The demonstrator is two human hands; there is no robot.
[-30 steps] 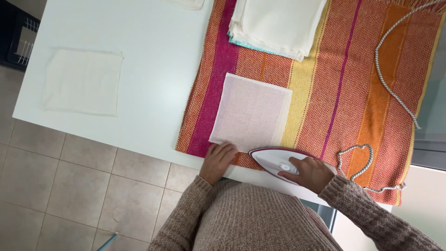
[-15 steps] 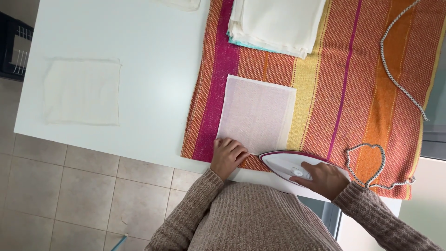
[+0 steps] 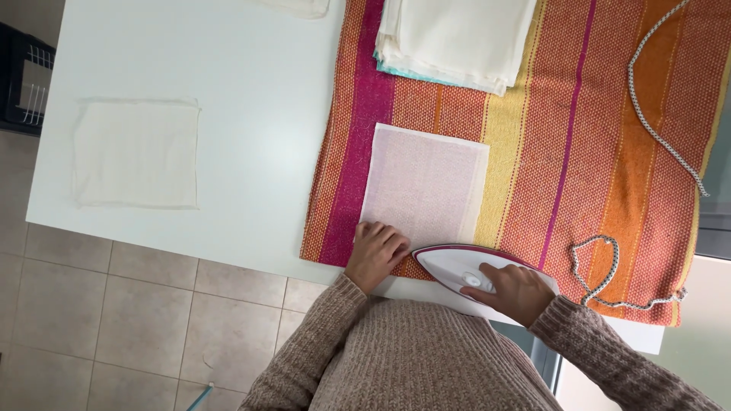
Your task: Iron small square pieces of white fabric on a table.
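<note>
At lower centre of the frame the left hand (image 3: 375, 255) presses flat fingers on the near corner of the thin white cloth (image 3: 425, 186), while the right hand (image 3: 512, 293) grips the iron (image 3: 457, 266), its tip pointing left toward that corner

Under my grip a white table (image 3: 251, 114) stands over beige floor tiles (image 3: 114, 320); a black crate (image 3: 23, 76) sits far left.

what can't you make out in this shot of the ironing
Head view only:
- Iron: handle hidden under the right hand.
- Thin cloth: near corner covered by the left hand.
- Folded stack: cut off by the top edge.
- Cord: runs out at the top edge.
</note>
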